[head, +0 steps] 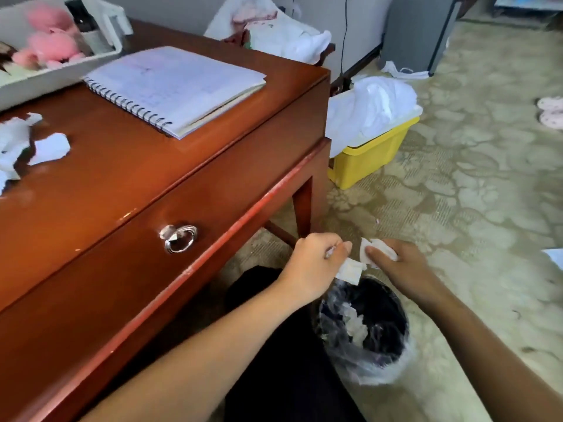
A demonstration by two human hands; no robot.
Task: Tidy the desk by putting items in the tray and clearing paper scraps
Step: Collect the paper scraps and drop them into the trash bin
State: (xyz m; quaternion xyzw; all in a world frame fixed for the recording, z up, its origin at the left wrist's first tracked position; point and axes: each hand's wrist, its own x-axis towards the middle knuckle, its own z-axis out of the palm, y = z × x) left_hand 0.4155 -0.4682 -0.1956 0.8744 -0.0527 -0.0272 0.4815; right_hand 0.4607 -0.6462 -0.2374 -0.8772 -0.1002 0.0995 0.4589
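Observation:
Both hands are low beside the desk's right corner, above a black waste bin [385, 318] lined with clear plastic. My left hand [316, 260] pinches a white paper scrap [350, 271] that hangs over the bin's rim. My right hand [399, 263] grips a second crumpled paper scrap [377, 246]. More torn white scraps [48, 147] lie on the reddish wooden desk [128, 184] at its left side. A white tray [58, 71] at the desk's back left holds pink plush toys [51, 44] and a dark bottle [80, 16].
An open spiral notebook [176, 86] lies on the desk near the tray. A yellow bin [368, 156] with white plastic in it stands on the patterned carpet right of the desk. A drawer front with a ring pull [179, 239] faces me. My dark-trousered leg [274, 345] is beside the waste bin.

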